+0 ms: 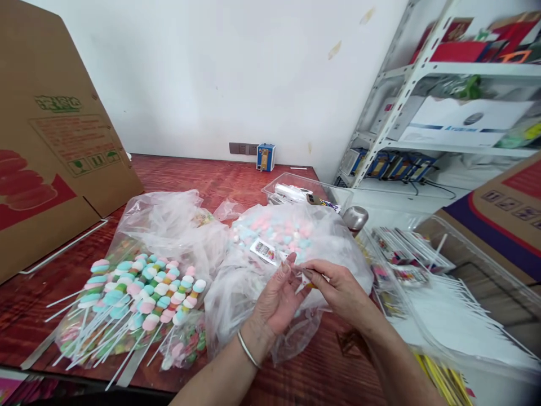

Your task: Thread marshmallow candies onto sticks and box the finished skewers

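My left hand (279, 299) is palm up, its thumb and fingers curled together at a small whitish piece. My right hand (336, 286) meets it from the right, with thumb and forefinger pinched together. A bit of yellow shows just below the pinch; what the fingers hold is too small to name. Both hands are over a clear plastic bag (247, 293) of pink, blue and white marshmallows (287, 225). A white printed label (262, 251) lies on the bag, just beyond my left hand. To the left are several marshmallow skewers (147, 293) on white sticks.
Another plastic bag (164, 220) lies behind the skewers, by a large cardboard box (51, 141). A clear tray (338, 194) with packets sits behind the marshmallow bag. At right, a clear bin (422, 332) holds white sticks and packets. Metal shelving (393, 107) stands at the back right.
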A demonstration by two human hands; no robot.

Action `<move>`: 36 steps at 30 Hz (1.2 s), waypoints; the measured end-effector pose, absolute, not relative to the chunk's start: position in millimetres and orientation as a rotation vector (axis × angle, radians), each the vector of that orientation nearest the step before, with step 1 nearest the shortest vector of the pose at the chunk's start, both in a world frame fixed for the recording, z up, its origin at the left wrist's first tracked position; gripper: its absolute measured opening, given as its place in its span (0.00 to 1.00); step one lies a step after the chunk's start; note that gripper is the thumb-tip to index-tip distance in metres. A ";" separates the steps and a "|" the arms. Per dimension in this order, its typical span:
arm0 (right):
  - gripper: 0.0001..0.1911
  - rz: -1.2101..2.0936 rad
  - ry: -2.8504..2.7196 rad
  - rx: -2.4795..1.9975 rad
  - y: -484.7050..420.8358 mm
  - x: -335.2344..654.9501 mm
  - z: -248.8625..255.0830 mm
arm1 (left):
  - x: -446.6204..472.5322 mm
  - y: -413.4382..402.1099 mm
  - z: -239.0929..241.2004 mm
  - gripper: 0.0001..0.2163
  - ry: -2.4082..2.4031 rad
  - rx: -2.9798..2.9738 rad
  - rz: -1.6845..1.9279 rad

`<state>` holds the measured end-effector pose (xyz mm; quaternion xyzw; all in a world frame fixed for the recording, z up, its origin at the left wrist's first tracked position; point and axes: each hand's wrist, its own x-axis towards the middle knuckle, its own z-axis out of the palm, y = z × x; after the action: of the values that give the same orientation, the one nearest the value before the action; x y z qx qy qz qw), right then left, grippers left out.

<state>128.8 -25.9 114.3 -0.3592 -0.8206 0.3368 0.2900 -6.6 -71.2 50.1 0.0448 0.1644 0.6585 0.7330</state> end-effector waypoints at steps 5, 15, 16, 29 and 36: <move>0.14 1.021 -1.917 -1.075 -38.9 142.2 101.7 | -7.3 -84.1 56.8 0.13 0.559 0.190 1.507; 0.25 0.542 -2.003 -1.230 -67.1 124.6 84.9 | 1.0 -91.9 58.3 0.19 0.780 0.148 1.622; 0.26 0.518 -2.037 -1.212 -68.2 124.3 84.0 | 0.2 -93.3 56.3 0.18 0.738 0.141 1.589; 0.15 0.496 -1.915 -0.910 -109.1 118.7 89.1 | -16.1 -96.2 51.7 0.10 0.520 -0.180 1.533; 0.14 0.658 -1.788 -0.919 -122.9 109.4 77.8 | -41.9 -133.5 71.7 0.18 0.642 0.036 1.701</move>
<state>109.4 -122.9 77.8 -0.3783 -0.7365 0.2712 0.4908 -41.9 -133.5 71.7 0.0154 0.2787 0.7380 0.6144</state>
